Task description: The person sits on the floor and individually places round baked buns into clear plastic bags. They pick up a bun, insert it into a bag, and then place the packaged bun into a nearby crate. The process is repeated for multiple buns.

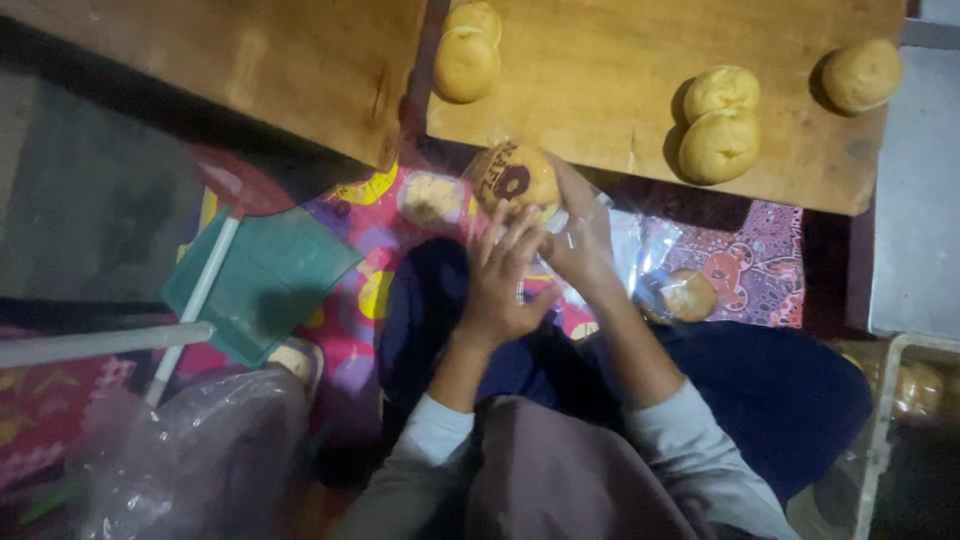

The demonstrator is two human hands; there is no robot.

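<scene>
Sleeves: we see soft pale grey cuffs nearest the camera, over dark blue cloth on the lap.
Plastic bag (190,450): crinkled, clear and loosely heaped at lower left.
Left hand (500,280): we see the fingers spread and half curled, their tips touching the clear wrapper of the bun; whether they pinch the film we cannot tell.
Right hand (580,235): it is cupped around the wrapped bun's right side, gripping it through the film.
Wrapped bun (515,178): round, golden and smooth, in glossy clear plastic with a dark ring print, held between both hands just below the board's edge.
Dustpan (265,280): flat, teal hard plastic with a white handle, lying left on the patterned mat.
Other wrapped buns (688,295): one lies right of the hands, one left.
Wooden boards (620,90): we see worn, matte planks farthest off.
Bare buns (720,145): domed and pale yellow, they sit on the board in a pair, with others apart.
</scene>
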